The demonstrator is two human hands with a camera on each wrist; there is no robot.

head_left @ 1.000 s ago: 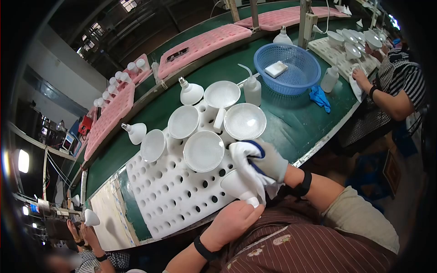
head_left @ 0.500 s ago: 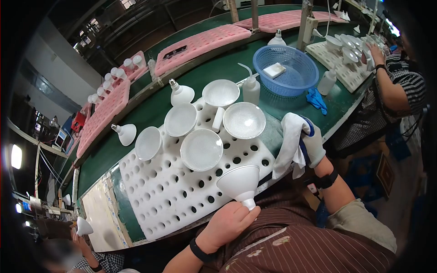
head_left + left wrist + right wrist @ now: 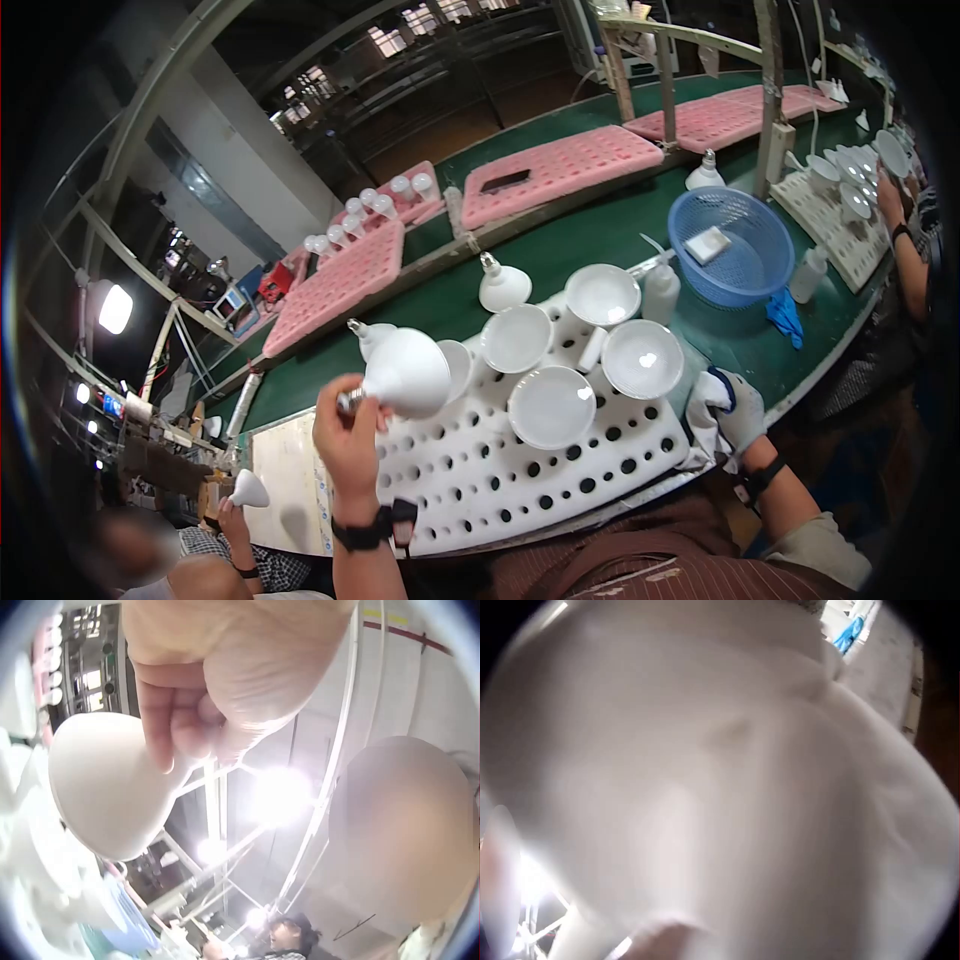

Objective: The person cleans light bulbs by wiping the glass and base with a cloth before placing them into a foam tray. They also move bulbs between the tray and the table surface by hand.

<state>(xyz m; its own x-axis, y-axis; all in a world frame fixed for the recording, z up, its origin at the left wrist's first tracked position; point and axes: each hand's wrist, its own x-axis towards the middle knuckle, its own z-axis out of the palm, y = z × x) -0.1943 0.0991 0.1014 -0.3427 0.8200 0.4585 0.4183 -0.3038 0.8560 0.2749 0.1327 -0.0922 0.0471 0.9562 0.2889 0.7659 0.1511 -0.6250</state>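
Note:
My bare left hand [image 3: 348, 440] pinches a white cone-shaped lamp [image 3: 408, 374] by its metal base, raised over the left end of the white foam board [image 3: 540, 500]. In the left wrist view the fingers [image 3: 157, 727] close round the narrow end of the lamp [image 3: 109, 784]. Gloved in white, my right hand [image 3: 742, 412] holds a white cloth [image 3: 704, 420] at the board's right end. Several lamps stand face up in the board, among them one lamp [image 3: 552, 407] near its middle. The right wrist view is mostly filled by blurred pale fabric.
A blue basket [image 3: 735, 285] holding a white block [image 3: 708, 245] stands at the back right, beside squeeze bottles [image 3: 661, 292] and a blue glove [image 3: 785, 318]. Behind are pink foam trays [image 3: 560, 175]. Another lamp [image 3: 504, 288] stands behind the board. Other people work at both sides.
My left hand has carried the lamp from the board's front edge up and to the left. The right hand with the cloth has moved away from that lamp to the right. The head view has shifted.

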